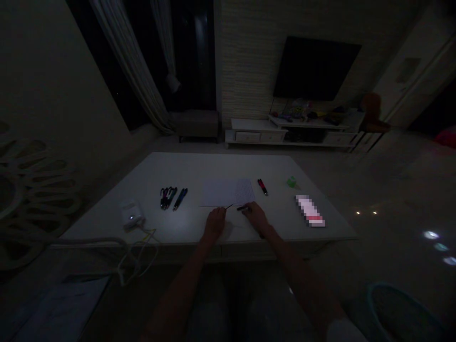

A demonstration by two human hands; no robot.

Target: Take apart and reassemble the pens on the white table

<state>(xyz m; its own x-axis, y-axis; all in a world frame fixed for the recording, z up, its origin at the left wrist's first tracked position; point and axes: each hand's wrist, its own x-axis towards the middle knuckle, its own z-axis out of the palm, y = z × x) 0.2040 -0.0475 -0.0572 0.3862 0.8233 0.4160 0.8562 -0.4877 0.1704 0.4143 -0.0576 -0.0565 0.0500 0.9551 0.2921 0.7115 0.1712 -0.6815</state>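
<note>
In dim light, my left hand (pixel 215 222) is closed at the table's near side, pinching a thin dark rod (pixel 230 206) that looks like a pen refill. Just to its right, my right hand (pixel 255 216) has its fingers closed on a short dark pen part (pixel 242 208) that points left. The two pieces are apart. Beyond both hands lies a sheet of paper (pixel 217 191), with writing on its right half. A red and black pen (pixel 262 187) rests to the right of the paper. Several dark pens (pixel 171 197) lie to its left.
A phone (pixel 309 211) with a blurred-out screen and a small green object (pixel 291 181) are on the white table's (pixel 199 164) right side. At left sits a white device (pixel 131 213) with cables (pixel 142 242) hanging off the edge. A teal-rimmed basin (pixel 370 294) stands at lower right.
</note>
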